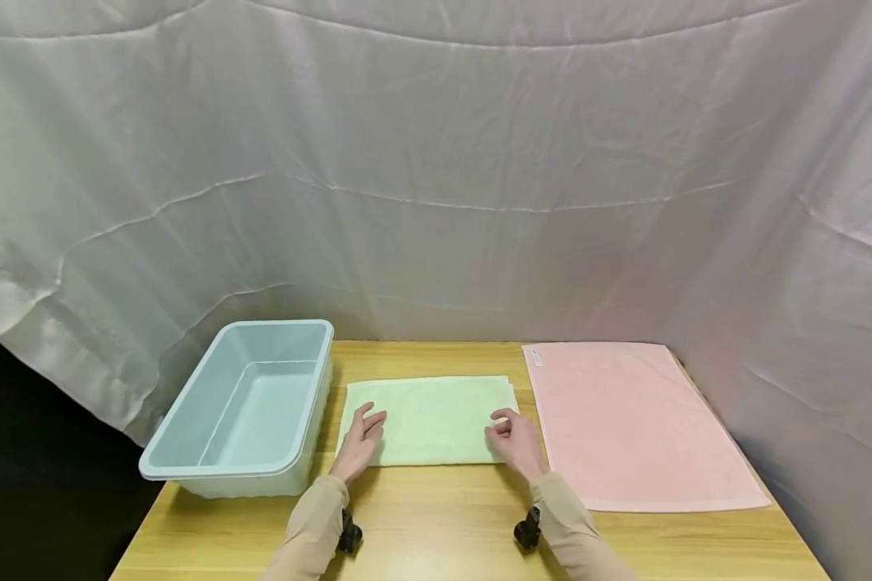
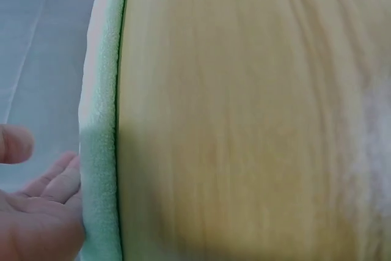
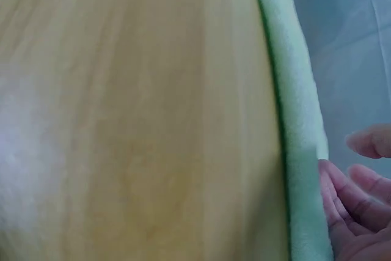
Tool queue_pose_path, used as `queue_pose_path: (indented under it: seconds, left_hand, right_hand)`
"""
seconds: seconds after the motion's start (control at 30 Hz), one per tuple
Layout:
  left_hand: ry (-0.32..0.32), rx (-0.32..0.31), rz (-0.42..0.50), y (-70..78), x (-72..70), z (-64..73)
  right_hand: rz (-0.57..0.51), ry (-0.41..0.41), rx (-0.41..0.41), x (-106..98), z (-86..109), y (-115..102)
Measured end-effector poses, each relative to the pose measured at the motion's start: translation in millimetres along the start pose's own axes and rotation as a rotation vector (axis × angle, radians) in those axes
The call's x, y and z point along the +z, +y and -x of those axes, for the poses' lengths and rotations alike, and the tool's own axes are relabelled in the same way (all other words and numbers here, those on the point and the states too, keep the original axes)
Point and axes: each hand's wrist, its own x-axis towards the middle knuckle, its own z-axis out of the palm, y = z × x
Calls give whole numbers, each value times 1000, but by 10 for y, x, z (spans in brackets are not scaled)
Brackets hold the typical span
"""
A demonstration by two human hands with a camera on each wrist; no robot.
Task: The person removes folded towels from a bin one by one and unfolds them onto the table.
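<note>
A pale green towel [image 1: 432,421], folded into a wide rectangle, lies flat at the middle of the wooden table. My left hand [image 1: 363,442] rests at its left end, fingers loosely bent and thumb apart from them. Over its right end is my right hand [image 1: 516,442], fingers relaxed and pinching nothing. In the left wrist view the thick near fold of the towel [image 2: 101,151] runs past the left fingers [image 2: 55,181]. The right wrist view has the same fold of towel [image 3: 299,132] beside the right fingers [image 3: 360,203], with the thumb held away.
To the left stands a light blue plastic tub [image 1: 308,411], its inside bare. A pink towel [image 1: 639,428] is spread flat on the right side of the table [image 1: 443,524]. Behind the table hangs a grey-white curtain [image 1: 480,161].
</note>
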Motion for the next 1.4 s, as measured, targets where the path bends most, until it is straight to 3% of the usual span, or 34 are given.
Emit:
queue_pose_path:
  seconds: [0.23,0.5,0.67,1.07,1.4]
  left_hand:
    - [22,57,-3,-19,-6,-33]
    - [3,119,-200,-64,26,-40]
    - [-4,123,-250,-63,33,-29]
    - [61,105,-274,-52,38,-13]
    - [72,109,-278,-51,32,-15]
  right_hand:
    - [-53,-62,64,52,-7,76]
    - [-53,-78,45,57,-9,74]
    - [-8,-67,35,52,4,69]
    - [77,-9,-30,62,10,92]
    - [100,-43,-8,87,41,75]
